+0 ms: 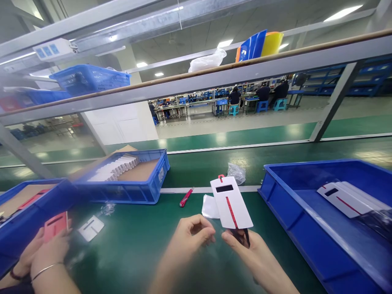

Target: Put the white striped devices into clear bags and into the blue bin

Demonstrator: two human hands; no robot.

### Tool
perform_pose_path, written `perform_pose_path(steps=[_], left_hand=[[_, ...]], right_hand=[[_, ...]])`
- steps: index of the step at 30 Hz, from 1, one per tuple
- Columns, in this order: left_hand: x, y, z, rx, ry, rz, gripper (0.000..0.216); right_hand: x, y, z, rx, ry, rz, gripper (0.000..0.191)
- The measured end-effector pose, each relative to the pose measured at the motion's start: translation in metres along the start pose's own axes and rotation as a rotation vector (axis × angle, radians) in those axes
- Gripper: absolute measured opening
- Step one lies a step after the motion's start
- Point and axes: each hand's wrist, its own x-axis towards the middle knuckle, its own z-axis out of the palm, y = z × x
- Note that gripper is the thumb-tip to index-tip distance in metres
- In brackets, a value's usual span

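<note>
My right hand (pixel 252 253) grips the lower end of a flat white plastic device (pixel 235 208), tilted up in front of me. It has a dark window near the top, a red strip down the middle and a red tab at its upper edge. A black strap or cable (pixel 246 237) loops at its bottom, by my fingers. Just left of the device, apart from it, is my left hand (pixel 196 234), fingers curled and thumb close to the index finger. Whatever those fingertips may hold is hidden. Behind the device lies a white sheet or bag (pixel 210 207).
A red cutter knife (pixel 186 197) and crumpled clear plastic (pixel 236 173) lie ahead. Blue bins stand at right (pixel 290 216), holding similar white devices (pixel 349 200), and at left (pixel 153 192). A co-worker's hands (pixel 49 249) hold a red panel (pixel 55 226) beside a white panel (pixel 91 228).
</note>
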Motion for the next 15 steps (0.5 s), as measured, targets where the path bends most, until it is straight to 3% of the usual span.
perform_pose_path(steps=[9,15], left_hand=[[-0.002,-0.005,0.004,-0.006,0.057,0.009,0.029],[-0.003,-0.008,0.004,0.007,0.08,0.022,0.029]], right_hand=[[-0.001,0.008,-0.002,0.004,-0.046,0.131,0.048],[-0.005,-0.005,-0.001,0.001,-0.034,0.021,0.043]])
